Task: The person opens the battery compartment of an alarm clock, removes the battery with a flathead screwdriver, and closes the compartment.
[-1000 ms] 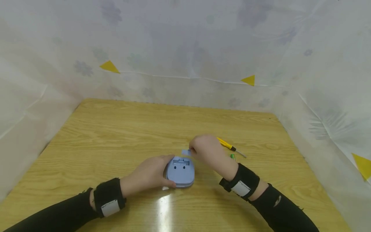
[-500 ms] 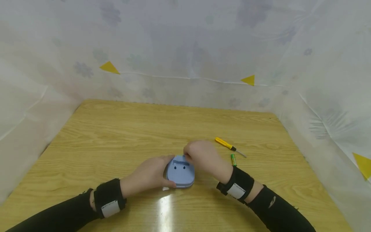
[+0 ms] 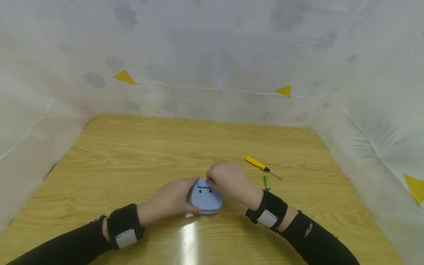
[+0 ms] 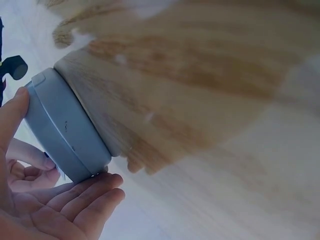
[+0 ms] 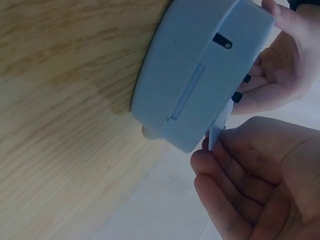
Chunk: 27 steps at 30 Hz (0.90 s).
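Observation:
A light blue rounded plastic device (image 3: 205, 202) lies on the table with two black dots on its upper face. My left hand (image 3: 172, 195) grips it from the left, thumb at the near edge and fingers at the far one. With its fingertips, my right hand (image 3: 230, 184) pinches a small light blue battery cover (image 5: 216, 132) at the far end of the device. The cover lies over the battery slot, tilted against the face in the right wrist view. A dark line shows along its near edge in the head view. The right fingers hide part of the slot.
To the right on the wooden table (image 3: 159, 147) lie a yellow-handled screwdriver (image 3: 257, 164) and a green battery (image 3: 267, 182). A small white piece (image 3: 189, 215) shows beside the left thumb. Pale patterned sheeting (image 3: 212, 55) surrounds the table.
My right hand has moved left and nearer, bringing the battery cover from beyond the device onto the slot. The green battery has come into fuller view. The left hand stays put.

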Each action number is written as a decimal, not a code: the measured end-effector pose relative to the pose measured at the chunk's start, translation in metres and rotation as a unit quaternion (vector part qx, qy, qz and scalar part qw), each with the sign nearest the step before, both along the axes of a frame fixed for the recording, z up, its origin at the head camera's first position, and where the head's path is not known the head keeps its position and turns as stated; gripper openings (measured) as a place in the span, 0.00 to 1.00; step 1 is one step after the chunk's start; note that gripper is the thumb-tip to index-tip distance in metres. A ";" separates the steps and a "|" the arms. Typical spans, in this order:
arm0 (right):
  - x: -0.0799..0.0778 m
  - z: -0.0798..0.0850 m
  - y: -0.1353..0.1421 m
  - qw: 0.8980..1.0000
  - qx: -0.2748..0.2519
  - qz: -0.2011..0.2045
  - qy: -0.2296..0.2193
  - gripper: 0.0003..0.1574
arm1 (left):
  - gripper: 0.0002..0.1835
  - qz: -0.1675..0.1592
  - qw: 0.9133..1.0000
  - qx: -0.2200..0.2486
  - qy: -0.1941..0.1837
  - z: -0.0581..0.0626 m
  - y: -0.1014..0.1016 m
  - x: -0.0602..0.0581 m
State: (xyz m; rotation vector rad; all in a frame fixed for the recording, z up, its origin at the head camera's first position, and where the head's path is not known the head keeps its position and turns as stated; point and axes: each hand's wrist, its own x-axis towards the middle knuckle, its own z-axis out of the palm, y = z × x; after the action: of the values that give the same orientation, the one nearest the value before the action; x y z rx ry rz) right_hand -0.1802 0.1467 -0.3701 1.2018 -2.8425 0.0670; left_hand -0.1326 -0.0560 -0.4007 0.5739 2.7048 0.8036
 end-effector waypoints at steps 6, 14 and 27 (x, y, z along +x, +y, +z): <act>-0.001 -0.002 -0.001 1.000 0.006 0.003 -0.003 0.10 | 0.56 -0.004 1.000 0.001 0.003 -0.001 0.000 0.001; -0.002 -0.002 -0.002 1.000 -0.001 0.008 -0.004 0.10 | 0.56 -0.006 1.000 0.006 0.009 -0.002 -0.001 0.000; 0.001 0.001 -0.005 1.000 0.013 0.009 0.005 0.10 | 0.55 -0.009 1.000 0.016 0.008 -0.001 -0.001 0.000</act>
State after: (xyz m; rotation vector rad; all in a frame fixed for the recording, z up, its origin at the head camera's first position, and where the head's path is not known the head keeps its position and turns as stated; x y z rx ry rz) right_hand -0.1789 0.1417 -0.3694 1.2298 -2.8329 0.0244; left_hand -0.1326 -0.0574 -0.4018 0.6135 2.7011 0.8423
